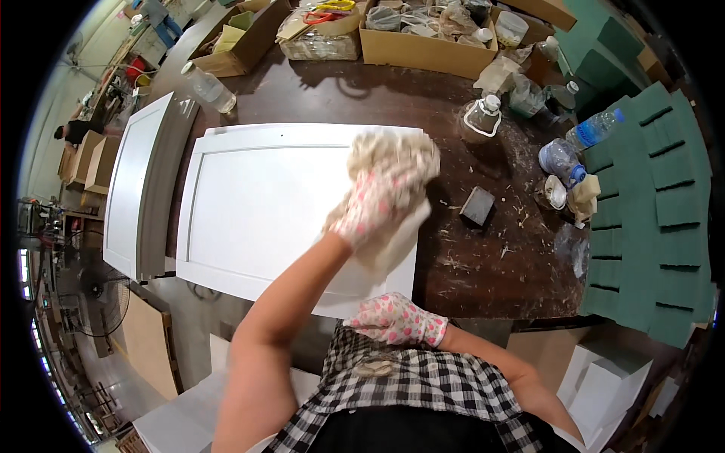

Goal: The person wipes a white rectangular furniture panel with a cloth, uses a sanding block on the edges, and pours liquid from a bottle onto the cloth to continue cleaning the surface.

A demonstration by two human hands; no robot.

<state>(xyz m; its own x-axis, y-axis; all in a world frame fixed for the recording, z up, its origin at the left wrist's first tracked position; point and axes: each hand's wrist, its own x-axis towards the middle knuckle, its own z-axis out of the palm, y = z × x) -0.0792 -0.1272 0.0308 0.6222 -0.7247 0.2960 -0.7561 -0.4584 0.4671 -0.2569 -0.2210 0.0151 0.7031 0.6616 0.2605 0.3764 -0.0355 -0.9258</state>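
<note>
A white door panel [257, 204] with a raised frame lies flat on the dark brown table. My left hand [374, 204], in a white glove with pink dots, presses a crumpled beige cloth [396, 155] onto its right side. The cloth is blurred by motion, and part of it hangs down over the panel below the hand. My right hand [400, 318], in a like glove, is at the panel's near edge in front of my checked apron [423, 370]. Its fingers are curled in, and what they hold, if anything, is hidden.
A dark sanding block [477, 207] lies right of the panel among scraps. More white panels [136, 189] stand at left. Beyond are a glass bottle [209, 88], cardboard boxes [427, 49] and red-handled scissors [321, 16]. Plastic bottles [563, 160] and green sheets [642, 211] line the right.
</note>
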